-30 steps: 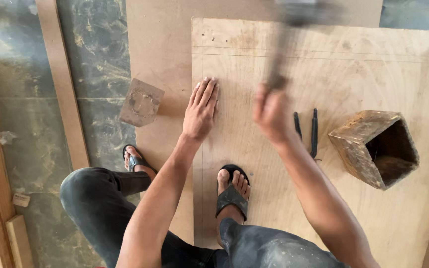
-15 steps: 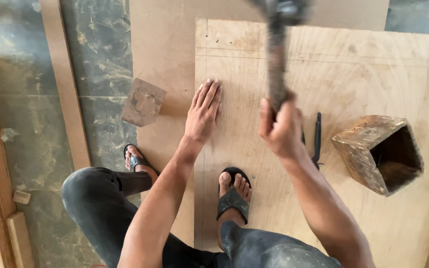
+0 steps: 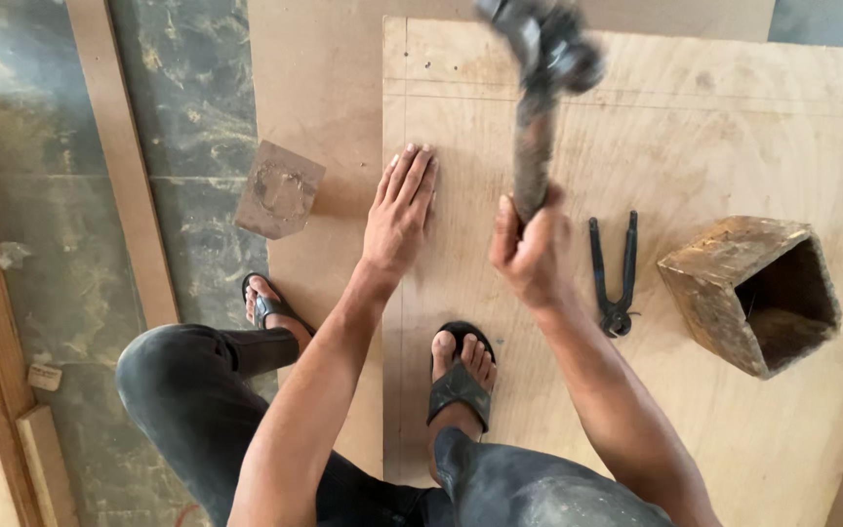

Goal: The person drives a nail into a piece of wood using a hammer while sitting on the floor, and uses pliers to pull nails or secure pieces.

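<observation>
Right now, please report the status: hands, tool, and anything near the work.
Left hand flat on the plywood sheet. Right hand gripping the hammer, head raised. Pincers and wooden box lie right of the hands, apart from them.

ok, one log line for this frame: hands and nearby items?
left hand: flat on pale plywood sheet | right hand: gripping raised wooden-handled hammer | nearby: black pincers, open wooden box
</observation>
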